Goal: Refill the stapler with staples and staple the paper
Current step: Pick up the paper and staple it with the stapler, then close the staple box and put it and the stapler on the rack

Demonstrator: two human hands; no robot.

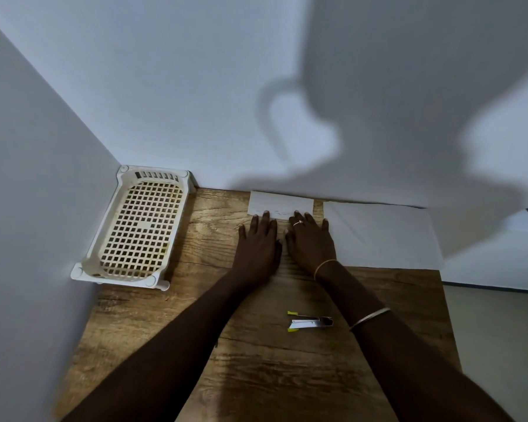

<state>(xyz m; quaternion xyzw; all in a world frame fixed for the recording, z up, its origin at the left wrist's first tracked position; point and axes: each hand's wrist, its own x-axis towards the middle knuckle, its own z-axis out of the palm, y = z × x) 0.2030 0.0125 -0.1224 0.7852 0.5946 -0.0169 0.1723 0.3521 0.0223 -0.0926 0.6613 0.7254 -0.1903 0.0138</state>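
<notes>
Hands lie flat, fingers spread, gripping nothing: left hand (258, 245) and right hand (310, 240) just touch the small paper (281, 205) by the wall. Nearer me, the stapler (310, 321) gapes open on the worktop (256, 376), so refilling looks unfinished; I see no staples, which need finding next.

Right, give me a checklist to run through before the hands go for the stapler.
1. Stapler within reach: ok, it lies on the table between the forearms, nearer the person than the hands.
2. Stapler opened for loading: ok, its parts look splayed apart.
3. Hands free: ok, left hand and right hand lie flat, palms down, holding nothing.
4. Staples located: cannot tell, none visible.
5. Paper ready: ok, a small sheet at the fingertips, a large sheet to the right.
6. Basket contents: nothing visible inside.
</notes>
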